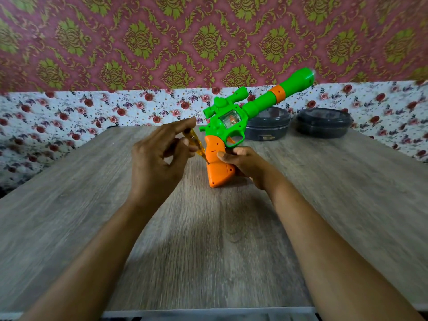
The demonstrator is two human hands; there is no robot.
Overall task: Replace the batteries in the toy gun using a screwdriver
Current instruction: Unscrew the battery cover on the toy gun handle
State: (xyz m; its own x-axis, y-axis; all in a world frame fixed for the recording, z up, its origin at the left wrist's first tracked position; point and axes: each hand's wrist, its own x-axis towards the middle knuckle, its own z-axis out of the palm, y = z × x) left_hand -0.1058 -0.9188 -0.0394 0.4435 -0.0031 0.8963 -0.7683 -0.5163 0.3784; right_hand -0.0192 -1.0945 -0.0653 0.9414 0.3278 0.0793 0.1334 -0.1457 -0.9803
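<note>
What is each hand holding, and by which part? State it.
Left hand pinches the yellow screwdriver by its handle; right hand grips the toy gun by its orange grip.

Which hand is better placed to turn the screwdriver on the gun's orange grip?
Left: the left hand pinches the screwdriver, tip against the toy gun grip, while the right hand steadies it.

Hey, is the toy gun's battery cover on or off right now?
On. The orange grip looks closed, no batteries showing, and the left hand holds the screwdriver tip against it.
</note>
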